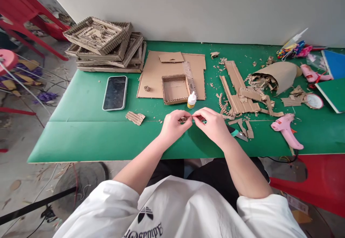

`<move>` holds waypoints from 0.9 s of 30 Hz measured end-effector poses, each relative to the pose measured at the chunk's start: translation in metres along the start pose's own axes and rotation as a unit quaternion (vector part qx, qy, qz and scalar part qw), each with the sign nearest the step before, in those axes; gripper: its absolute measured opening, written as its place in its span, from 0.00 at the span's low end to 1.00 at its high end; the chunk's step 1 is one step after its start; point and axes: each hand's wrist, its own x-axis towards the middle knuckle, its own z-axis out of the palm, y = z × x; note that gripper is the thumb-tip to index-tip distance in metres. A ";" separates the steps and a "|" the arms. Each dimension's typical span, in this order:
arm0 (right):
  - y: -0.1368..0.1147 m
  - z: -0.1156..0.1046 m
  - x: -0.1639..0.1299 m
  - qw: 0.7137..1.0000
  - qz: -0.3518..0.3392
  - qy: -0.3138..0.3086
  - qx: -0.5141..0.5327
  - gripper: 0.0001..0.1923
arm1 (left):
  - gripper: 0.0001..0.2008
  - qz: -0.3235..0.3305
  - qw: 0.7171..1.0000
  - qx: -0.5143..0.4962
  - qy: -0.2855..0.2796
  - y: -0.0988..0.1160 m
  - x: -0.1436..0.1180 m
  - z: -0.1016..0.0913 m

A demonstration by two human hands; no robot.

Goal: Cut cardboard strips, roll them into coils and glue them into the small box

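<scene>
Fingertips of my left hand (pixel 176 124) and my right hand (pixel 208 123) meet over the front of the table. Both hands pinch a small strip of corrugated cardboard (pixel 184 119), mostly hidden by the fingers. Just beyond them stands a small glue bottle (pixel 191 100) with a white cap and yellow label. Behind it, a shallow open cardboard box (pixel 175 101) rests on a flat cardboard sheet (pixel 151 65). A utility knife (pixel 238 133) with a teal and black handle lies right of my right hand, its blade pointing right.
Stacked corrugated cardboard trays (pixel 107 47) rise at back left, near a phone (pixel 115 93). Torn cardboard strips (pixel 237 87) and scraps cover the right side. A pink glue gun (pixel 288 132), a tape roll (pixel 314 101) and another pink glue gun (pixel 312 73) lie farther right.
</scene>
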 end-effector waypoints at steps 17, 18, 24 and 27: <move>0.011 -0.008 0.001 0.980 0.129 0.012 0.149 0.08 | 0.16 -0.072 0.986 -0.144 -0.045 -0.010 0.002 -0.015; 0.013 -0.009 0.000 0.975 0.141 0.007 0.171 0.10 | 0.16 -0.071 0.985 -0.153 -0.036 -0.012 0.002 -0.016; 0.016 -0.014 0.000 0.964 0.159 -0.012 0.215 0.10 | 0.16 -0.048 0.988 -0.146 -0.015 -0.017 0.001 -0.018; 0.014 -0.015 0.000 0.960 0.166 -0.012 0.226 0.10 | 0.14 -0.020 0.994 -0.110 0.006 -0.017 0.000 -0.020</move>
